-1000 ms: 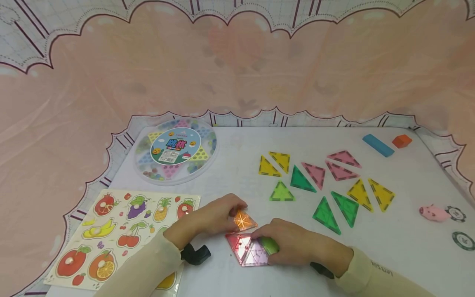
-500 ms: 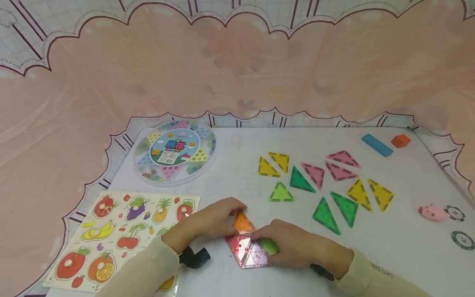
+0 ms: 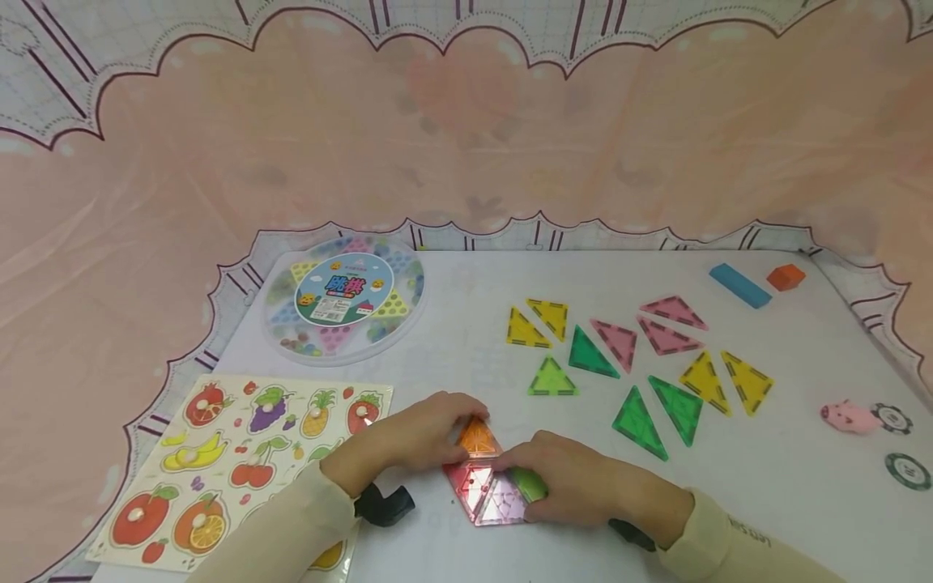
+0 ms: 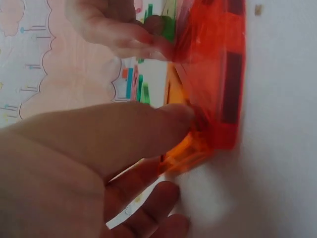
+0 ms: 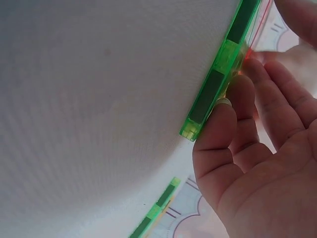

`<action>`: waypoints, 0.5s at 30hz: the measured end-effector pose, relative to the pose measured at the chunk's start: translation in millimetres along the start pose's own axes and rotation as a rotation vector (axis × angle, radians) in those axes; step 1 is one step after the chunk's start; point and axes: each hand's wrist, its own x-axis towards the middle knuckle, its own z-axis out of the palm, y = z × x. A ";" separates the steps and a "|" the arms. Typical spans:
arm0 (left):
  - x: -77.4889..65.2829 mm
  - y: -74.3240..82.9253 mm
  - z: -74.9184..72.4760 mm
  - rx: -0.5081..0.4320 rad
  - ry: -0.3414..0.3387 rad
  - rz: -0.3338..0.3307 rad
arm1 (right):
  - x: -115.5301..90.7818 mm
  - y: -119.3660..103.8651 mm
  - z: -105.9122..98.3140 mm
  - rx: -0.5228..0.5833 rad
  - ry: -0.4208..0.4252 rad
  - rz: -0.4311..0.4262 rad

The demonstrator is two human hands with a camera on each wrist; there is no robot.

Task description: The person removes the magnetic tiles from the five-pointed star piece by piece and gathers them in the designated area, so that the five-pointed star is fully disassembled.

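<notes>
My left hand (image 3: 430, 429) pinches an orange triangular magnetic tile (image 3: 478, 438) between thumb and fingers; in the left wrist view the thumb (image 4: 148, 124) lies along it. Its lower edge meets the top of a red triangular tile (image 3: 469, 479). Beside the red one sits a pale purple tile (image 3: 503, 500), then a light green tile (image 3: 530, 483), all edge to edge on the table. My right hand (image 3: 564, 478) grips the green tile from the right, partly covering it. From the right wrist, its fingertips are against the green tile (image 5: 218, 74).
Several loose triangular tiles, such as a lime one (image 3: 553, 378) and a dark green one (image 3: 640, 423), lie to the right. A fruit puzzle board (image 3: 240, 429) and a round Chinese checkers box (image 3: 346, 344) are left. A pink pig (image 3: 849, 416) and blocks (image 3: 739, 285) are far right.
My left hand has brought the orange tile slightly down and left, closing the gap to the red tile. The right hand has stayed on the green tile.
</notes>
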 end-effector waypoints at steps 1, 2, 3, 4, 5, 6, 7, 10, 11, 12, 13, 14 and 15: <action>0.8 -1.4 0.0 -0.007 0.018 -0.012 | 0.0 0.2 0.1 0.000 0.001 -0.003; 1.7 -2.9 0.0 -0.009 0.041 -0.023 | 0.1 0.4 0.2 0.000 0.001 -0.004; 2.9 -4.6 0.1 -0.011 0.068 -0.035 | 0.1 0.3 0.3 0.001 0.001 0.000; 3.9 -5.5 0.0 -0.010 0.091 -0.048 | 0.1 0.2 0.3 0.003 0.000 0.003; 5.0 -6.5 -0.1 -0.004 0.111 -0.060 | 0.2 0.2 0.4 0.003 0.001 0.005; 6.3 -7.5 0.0 0.001 0.130 -0.067 | 0.1 0.1 0.4 0.001 0.001 0.007; 7.6 -8.2 0.0 0.004 0.143 -0.075 | 0.1 -0.1 0.3 0.002 0.000 0.012; 10.8 -9.0 -1.3 0.013 0.169 -0.094 | 0.1 -0.7 -0.1 0.004 -0.004 0.023; 12.2 -9.9 -1.8 0.022 0.177 -0.091 | -0.1 -0.9 -0.3 0.005 -0.004 0.025; 13.4 -10.5 -2.6 0.022 0.185 -0.087 | -0.1 -1.1 -0.4 0.009 -0.006 0.027; 14.5 -11.2 -3.7 0.021 0.194 -0.089 | -0.1 -1.2 -0.4 0.011 -0.007 0.027; 15.6 -12.0 -4.9 0.020 0.200 -0.094 | -0.1 -1.3 -0.3 0.013 -0.006 0.025; 16.6 -13.0 -5.8 0.018 0.203 -0.096 | 0.0 -1.3 -0.3 0.013 -0.006 0.022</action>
